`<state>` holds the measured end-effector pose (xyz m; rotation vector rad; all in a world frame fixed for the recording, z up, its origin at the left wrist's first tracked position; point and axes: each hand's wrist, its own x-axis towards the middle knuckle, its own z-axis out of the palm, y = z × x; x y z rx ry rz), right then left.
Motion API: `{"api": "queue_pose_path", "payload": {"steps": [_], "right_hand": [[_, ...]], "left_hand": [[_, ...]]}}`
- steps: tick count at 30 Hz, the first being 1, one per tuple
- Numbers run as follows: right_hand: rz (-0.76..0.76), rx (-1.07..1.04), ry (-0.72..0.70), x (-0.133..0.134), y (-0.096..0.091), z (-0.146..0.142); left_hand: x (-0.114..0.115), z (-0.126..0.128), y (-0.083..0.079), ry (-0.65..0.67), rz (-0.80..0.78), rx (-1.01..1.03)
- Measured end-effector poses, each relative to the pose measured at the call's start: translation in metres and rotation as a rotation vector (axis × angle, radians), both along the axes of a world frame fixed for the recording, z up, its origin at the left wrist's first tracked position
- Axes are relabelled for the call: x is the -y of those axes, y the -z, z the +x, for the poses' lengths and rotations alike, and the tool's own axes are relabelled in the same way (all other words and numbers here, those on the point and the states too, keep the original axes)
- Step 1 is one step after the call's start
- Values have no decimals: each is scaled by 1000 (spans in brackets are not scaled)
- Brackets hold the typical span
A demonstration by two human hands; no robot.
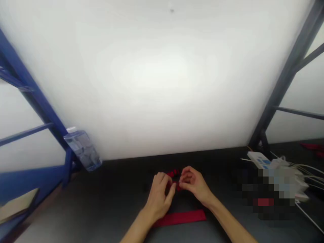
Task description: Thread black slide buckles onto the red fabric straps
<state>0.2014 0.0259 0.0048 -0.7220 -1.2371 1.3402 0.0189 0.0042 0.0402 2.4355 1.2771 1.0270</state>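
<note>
My left hand (159, 197) and my right hand (196, 187) meet over the dark tabletop, fingers curled and thumbs facing each other. Between the fingertips is a small red piece (179, 186), pinched from both sides; fingers cover much of it, and its kind is too small to make out. Just beyond it lie a few more small red pieces (173, 173), partly behind the left fingers. Nearer to me, a flat red strip (183, 217) lies crosswise, its left end hidden by my left wrist.
A clear bottle with a white cap (83, 148) stands at the back left by a blue metal frame (37, 91). On the right are a white power strip (259, 160), tangled white cables and a blurred-out patch. A beige object (17, 206) sits far left.
</note>
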Motion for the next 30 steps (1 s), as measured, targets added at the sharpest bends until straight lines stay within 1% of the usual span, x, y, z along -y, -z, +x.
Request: {"api": "queue_pose_path", "payload": {"steps": [5, 8, 13, 16, 18, 21, 24, 27, 30], "right_hand": [[44, 61, 55, -1, 2, -2], [45, 85, 69, -2, 5, -2], [61, 105, 95, -3, 8, -1], [65, 146, 58, -2, 6, 0], [98, 209, 29, 1, 5, 0], [186, 332, 109, 5, 5, -2], [208, 383, 187, 7, 6, -5], [192, 378, 182, 8, 4, -7], [188, 366, 190, 8, 1, -8]], "left_hand": [[-1, 2, 5, -8, -50, -79], [-1, 2, 9, 2, -78, -70], [-3, 2, 13, 79, -163, 82], [-5, 4, 13, 72, -215, 164], [-6, 5, 13, 69, -257, 205], [-6, 6, 12, 83, -333, 270], [-6, 6, 11, 85, -407, 345], [-7, 8, 13, 87, -474, 422], [-9, 9, 16, 100, -503, 490]]}}
